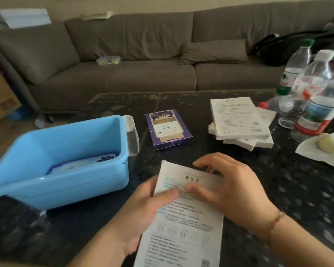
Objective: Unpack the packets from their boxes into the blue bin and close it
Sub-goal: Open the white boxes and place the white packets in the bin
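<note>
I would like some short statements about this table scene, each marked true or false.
1. Both hands hold a white box. True: left hand, right hand.
2. The blue bin is closed. False: it is open, no lid on it.
3. The bin holds nothing. False: a packet lies inside.
4. A purple box lies on the table. True.
5. The white stack is left of the bin. False: it is to the right.
</note>
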Tool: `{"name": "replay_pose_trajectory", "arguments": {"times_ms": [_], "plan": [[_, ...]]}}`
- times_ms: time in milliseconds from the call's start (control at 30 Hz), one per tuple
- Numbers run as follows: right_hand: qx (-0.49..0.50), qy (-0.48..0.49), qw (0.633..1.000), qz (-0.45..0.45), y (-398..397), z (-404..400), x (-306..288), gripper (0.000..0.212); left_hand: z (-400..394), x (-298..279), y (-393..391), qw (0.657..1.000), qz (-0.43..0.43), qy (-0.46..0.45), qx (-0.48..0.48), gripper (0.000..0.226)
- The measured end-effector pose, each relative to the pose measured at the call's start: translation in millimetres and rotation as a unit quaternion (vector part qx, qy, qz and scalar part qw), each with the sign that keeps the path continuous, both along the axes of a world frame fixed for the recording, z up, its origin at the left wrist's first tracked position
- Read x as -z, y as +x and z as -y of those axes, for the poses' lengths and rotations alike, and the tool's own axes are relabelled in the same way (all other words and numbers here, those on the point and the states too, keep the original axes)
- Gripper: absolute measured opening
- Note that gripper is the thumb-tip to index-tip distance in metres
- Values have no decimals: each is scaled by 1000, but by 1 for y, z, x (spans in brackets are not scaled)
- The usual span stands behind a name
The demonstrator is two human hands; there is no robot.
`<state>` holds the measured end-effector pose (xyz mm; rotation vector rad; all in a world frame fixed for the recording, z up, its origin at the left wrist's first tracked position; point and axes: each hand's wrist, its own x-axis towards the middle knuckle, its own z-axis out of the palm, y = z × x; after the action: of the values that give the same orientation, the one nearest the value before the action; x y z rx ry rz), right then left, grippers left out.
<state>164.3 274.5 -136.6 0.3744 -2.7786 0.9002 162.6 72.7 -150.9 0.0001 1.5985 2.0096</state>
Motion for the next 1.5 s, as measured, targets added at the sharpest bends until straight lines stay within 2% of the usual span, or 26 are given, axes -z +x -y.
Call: {"name": "replay_pose_trajectory", "arguments": {"times_ms": [100,233,367,500,600,767,900,1033,1133,1333,1500], "plan": [[17,-11,1000,-12,-7,11,-4,33,-1,-3,0,1000,-5,-4,-5,21],[-1,-47,999,5,-15,10,-7,22,5,-2,-2,1000,-9,0,-8,24],[-15,-34,999,-15,-16,13,-1,30,9,-4,-1,1000,-19,-14,-13,27],[-48,57,989,-124,-13,14,2,48,11,-7,1,999,-16,-21,-20,31],[-56,77,983,-157,-11,14,5,54,13,-7,0,999,-20,-33,-30,32],[-49,100,976,-189,-11,12,7,51,9,-8,1,999,-19,-42,-28,31],[-37,130,961,-242,-8,14,9,37,8,-8,-1,998,-16,-48,-36,31],[-25,145,949,-277,-6,17,12,33,8,-8,-1,998,-13,-51,-41,30],[-6,145,949,-278,-7,20,17,32,7,-8,-1,997,-12,-53,-48,26],[32,72,971,-226,-3,25,19,30,4,-9,-2,996,-15,-37,-79,28],[47,59,964,-253,-5,31,23,26,-1,-11,-2,993,-34,-40,-106,29]]}}
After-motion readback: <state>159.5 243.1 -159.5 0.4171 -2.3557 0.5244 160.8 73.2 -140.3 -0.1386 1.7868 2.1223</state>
